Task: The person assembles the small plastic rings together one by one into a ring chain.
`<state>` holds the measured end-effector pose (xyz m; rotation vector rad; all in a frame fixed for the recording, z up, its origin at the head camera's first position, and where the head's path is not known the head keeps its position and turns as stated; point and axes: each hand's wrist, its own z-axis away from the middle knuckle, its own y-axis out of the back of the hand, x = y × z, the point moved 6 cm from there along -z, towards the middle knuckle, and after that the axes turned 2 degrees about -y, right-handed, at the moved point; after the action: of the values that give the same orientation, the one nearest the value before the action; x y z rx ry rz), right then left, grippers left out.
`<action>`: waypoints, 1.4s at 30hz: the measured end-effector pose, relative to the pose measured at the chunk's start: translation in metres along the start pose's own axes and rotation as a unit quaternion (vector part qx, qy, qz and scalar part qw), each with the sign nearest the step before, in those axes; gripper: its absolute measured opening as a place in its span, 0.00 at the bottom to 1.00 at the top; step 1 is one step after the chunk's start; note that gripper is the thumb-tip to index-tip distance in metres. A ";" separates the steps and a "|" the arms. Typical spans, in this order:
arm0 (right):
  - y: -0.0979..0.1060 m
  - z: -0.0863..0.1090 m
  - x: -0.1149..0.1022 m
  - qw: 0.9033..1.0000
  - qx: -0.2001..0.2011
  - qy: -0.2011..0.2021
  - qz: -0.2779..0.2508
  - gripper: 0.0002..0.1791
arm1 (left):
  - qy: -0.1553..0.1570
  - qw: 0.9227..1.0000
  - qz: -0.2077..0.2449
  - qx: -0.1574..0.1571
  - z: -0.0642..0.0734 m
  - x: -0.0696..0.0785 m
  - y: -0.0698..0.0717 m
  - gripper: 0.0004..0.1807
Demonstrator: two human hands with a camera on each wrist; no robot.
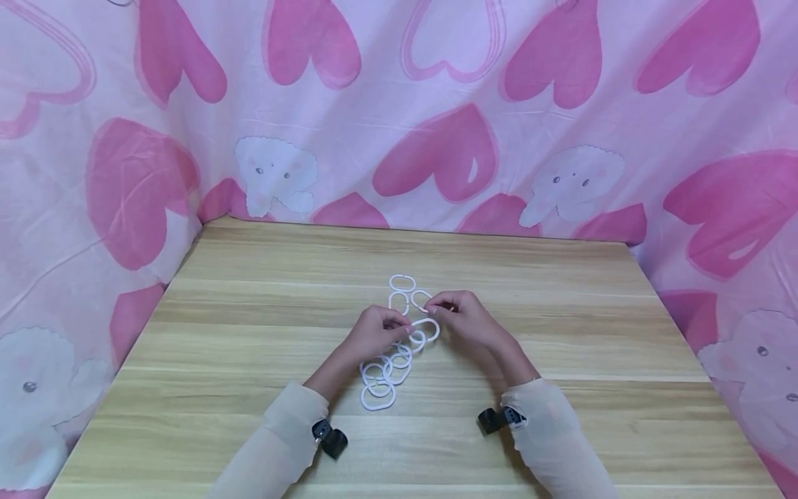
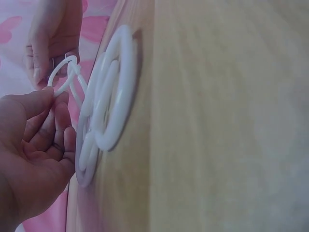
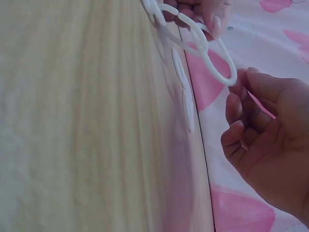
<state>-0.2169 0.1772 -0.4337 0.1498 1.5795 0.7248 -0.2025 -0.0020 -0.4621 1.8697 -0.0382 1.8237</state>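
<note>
My left hand pinches a white oval ring between thumb and fingertips. That ring is looped through another white ring, and more linked rings trail toward me on the table. In the right wrist view the held ring slants up over the table. My right hand hovers just right of it, fingers loosely bent, fingertips right at the ring's far end. Beyond the hands lie several loose-looking white rings, one of them overlapped by the right fingertips in the head view.
The wooden table spreads around both hands. A pink curtain with hearts hangs along its back and sides. Black wrist cameras are strapped over the left sleeve and the right sleeve.
</note>
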 end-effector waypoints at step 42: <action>0.005 -0.054 0.034 0.982 0.021 -0.100 0.156 0.06 | 0.024 0.999 0.031 -0.003 0.001 -0.004 0.000 0.06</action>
<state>-0.2745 0.1793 -0.4618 0.4953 1.3930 0.8902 -0.2016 -0.0040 -0.4654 1.8389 -0.0837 1.9072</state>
